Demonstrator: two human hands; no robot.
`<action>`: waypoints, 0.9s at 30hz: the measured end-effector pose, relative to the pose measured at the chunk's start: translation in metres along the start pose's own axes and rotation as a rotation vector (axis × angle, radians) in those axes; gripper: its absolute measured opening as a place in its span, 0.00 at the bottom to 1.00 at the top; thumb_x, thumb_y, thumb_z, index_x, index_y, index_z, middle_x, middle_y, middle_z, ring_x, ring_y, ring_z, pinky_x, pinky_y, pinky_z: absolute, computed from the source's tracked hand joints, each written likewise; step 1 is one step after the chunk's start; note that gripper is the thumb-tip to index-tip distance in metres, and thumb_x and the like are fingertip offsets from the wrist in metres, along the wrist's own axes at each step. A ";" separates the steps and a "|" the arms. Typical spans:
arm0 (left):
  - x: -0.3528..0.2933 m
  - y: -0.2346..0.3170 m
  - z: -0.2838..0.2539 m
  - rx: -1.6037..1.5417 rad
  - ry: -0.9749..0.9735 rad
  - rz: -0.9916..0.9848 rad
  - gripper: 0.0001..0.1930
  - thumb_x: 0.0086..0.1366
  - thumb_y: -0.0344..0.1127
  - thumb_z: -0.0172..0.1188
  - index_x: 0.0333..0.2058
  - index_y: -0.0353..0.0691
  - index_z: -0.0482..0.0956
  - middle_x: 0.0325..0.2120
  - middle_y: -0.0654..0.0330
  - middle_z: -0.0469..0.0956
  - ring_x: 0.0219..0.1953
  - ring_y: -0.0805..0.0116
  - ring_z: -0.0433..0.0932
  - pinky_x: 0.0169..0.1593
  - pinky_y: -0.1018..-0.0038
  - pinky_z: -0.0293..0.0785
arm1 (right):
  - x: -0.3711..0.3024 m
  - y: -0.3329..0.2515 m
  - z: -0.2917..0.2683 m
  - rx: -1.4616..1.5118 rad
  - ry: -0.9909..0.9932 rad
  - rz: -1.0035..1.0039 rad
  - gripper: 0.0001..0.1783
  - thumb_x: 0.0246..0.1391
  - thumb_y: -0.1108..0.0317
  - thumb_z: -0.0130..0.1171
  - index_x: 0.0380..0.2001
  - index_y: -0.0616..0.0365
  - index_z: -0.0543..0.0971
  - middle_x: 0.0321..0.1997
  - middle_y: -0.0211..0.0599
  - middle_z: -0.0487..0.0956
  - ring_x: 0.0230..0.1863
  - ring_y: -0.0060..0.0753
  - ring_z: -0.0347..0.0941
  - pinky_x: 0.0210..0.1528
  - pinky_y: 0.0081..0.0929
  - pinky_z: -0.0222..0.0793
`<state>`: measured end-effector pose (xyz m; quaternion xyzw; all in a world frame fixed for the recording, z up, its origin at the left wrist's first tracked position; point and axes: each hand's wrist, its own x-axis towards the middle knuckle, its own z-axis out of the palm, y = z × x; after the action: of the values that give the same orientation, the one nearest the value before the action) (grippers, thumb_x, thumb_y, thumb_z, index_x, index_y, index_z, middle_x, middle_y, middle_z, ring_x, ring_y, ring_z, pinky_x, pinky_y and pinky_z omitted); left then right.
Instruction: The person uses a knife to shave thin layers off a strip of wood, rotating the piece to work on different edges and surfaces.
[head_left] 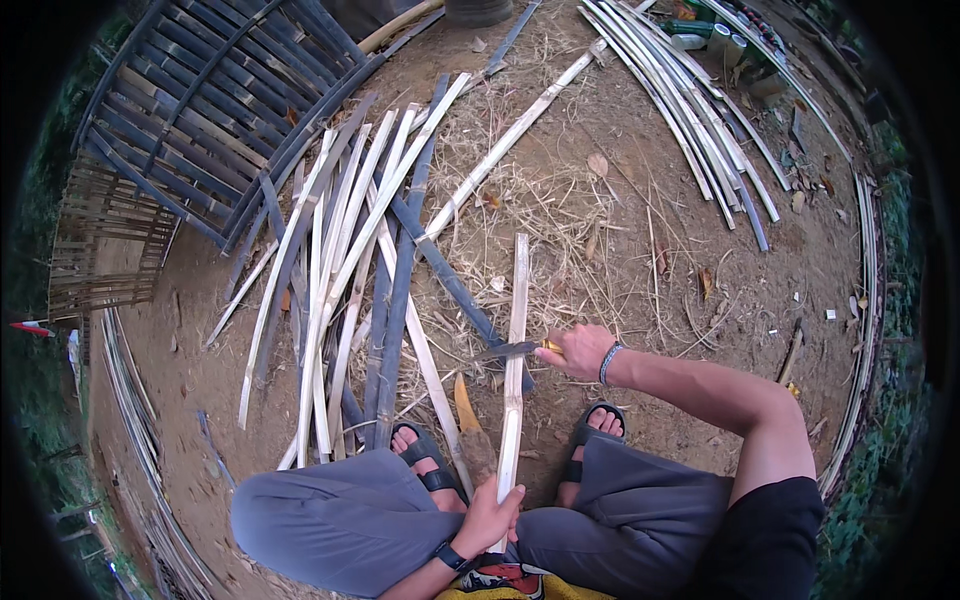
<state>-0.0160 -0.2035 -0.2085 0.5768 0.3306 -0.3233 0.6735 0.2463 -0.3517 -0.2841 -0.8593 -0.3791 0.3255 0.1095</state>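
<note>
My left hand [487, 517] is closed around the lower end of a pale split bamboo strip [514, 400], close to my lap. The strip runs away from me between my feet, over the ground. My right hand [583, 352] grips a knife [513, 349] by its yellowish handle. Its dark blade lies across the strip, pointing left, at about the middle of the strip's length. Whether the edge bites into the bamboo I cannot tell. Beside the strip, near my left foot, lies a curved orange-tan piece [466, 405] whose kind is unclear.
A loose pile of bamboo strips [345, 240], pale and dark, lies at the left. Behind it stands a dark slatted bamboo frame [215, 105]. More long strips [690, 110] lie at the far right near glass bottles [690, 40]. Shavings [580, 230] litter the dirt ground.
</note>
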 end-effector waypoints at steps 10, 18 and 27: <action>-0.002 0.004 -0.002 -0.049 -0.010 -0.009 0.08 0.69 0.34 0.50 0.36 0.35 0.64 0.13 0.64 0.66 0.11 0.75 0.67 0.13 0.77 0.67 | -0.003 0.003 0.007 0.037 0.028 0.058 0.33 0.61 0.37 0.36 0.33 0.57 0.77 0.19 0.53 0.77 0.25 0.55 0.77 0.31 0.49 0.74; -0.001 0.004 0.001 -0.066 -0.017 0.000 0.08 0.69 0.33 0.50 0.36 0.36 0.64 0.13 0.64 0.66 0.10 0.75 0.67 0.13 0.77 0.67 | 0.008 0.020 0.006 0.010 0.037 0.103 0.32 0.61 0.36 0.36 0.35 0.55 0.75 0.17 0.48 0.77 0.24 0.50 0.78 0.29 0.47 0.74; 0.000 0.002 0.000 -0.052 -0.017 -0.006 0.07 0.69 0.33 0.50 0.36 0.36 0.63 0.13 0.65 0.66 0.11 0.75 0.67 0.13 0.77 0.67 | 0.014 0.031 0.001 0.004 0.084 0.140 0.34 0.62 0.38 0.37 0.29 0.59 0.76 0.18 0.50 0.77 0.25 0.54 0.77 0.31 0.48 0.74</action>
<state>-0.0143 -0.2037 -0.2070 0.5554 0.3349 -0.3215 0.6900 0.2707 -0.3625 -0.3049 -0.8963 -0.3125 0.2968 0.1040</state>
